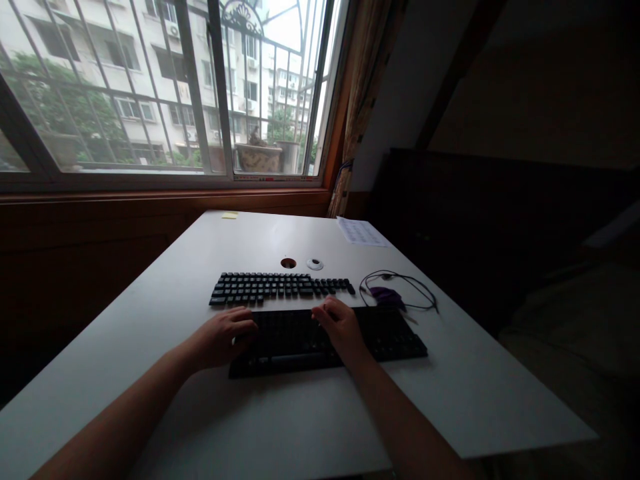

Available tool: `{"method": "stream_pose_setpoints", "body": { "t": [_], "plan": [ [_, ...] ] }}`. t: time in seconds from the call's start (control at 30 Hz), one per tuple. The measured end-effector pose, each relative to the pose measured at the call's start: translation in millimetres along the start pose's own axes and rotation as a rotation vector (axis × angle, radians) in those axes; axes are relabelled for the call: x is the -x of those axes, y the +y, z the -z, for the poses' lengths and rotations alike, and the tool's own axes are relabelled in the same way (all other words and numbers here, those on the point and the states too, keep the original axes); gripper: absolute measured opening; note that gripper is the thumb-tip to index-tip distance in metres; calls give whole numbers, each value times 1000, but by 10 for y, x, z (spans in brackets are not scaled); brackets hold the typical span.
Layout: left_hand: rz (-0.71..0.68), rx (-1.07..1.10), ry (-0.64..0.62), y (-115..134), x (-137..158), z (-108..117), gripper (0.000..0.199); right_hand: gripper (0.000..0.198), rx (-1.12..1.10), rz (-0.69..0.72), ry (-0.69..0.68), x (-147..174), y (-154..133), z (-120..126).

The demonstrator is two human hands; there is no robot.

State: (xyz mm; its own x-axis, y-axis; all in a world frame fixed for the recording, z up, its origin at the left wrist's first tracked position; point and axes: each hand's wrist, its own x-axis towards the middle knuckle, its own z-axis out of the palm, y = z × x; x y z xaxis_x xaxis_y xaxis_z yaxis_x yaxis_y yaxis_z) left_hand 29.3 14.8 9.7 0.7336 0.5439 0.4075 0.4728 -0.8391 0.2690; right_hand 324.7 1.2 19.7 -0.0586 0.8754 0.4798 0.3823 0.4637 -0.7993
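Observation:
A black keyboard (300,360) lies on the white table, with many of its keys seeming to be off. My left hand (227,337) holds its left end, fingers curled over the edge and thumb beneath them. Above the middle of the keyboard, my right hand (343,323) is closed in a pinch; whatever is between the fingertips is too small to make out. Just behind the keyboard, loose black keycaps (270,287) stand in neat rows. Part of the keyboard is hidden by both hands.
A black cable (425,287) loops beside a dark purple cloth-like item (386,297) at right. Farther back are a cable hole (289,263), its round white cover (315,264), a printed sheet (363,232) and a yellow note (230,215). A barred window stands beyond the table (125,313).

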Motion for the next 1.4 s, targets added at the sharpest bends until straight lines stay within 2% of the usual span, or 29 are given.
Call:
{"method": "stream_pose_setpoints", "body": {
  "t": [0.2, 0.53, 0.63, 0.8, 1.03, 1.4],
  "plan": [
    [-1, 3, -2, 12, 0, 8, 15, 50, -68, -156, -24, 1, 40, -14],
    [-5, 2, 10, 24, -10, 1, 14, 51, -119, -264, -5, -9, 96, -29],
    [-9, 4, 21, 28, -9, 3, 14, 51, -99, -268, 32, -19, 111, -20],
    [-9, 7, 3, 11, -2, -1, 13, 48, -105, -236, 1, -8, 106, -17],
    [-1, -4, -20, 15, -5, 13, 14, 48, -104, -221, 33, 18, 54, -8],
    [-45, -38, 13, 1, 10, -20, 17, 53, -182, -351, 89, -58, 92, 6]
  ]
}}
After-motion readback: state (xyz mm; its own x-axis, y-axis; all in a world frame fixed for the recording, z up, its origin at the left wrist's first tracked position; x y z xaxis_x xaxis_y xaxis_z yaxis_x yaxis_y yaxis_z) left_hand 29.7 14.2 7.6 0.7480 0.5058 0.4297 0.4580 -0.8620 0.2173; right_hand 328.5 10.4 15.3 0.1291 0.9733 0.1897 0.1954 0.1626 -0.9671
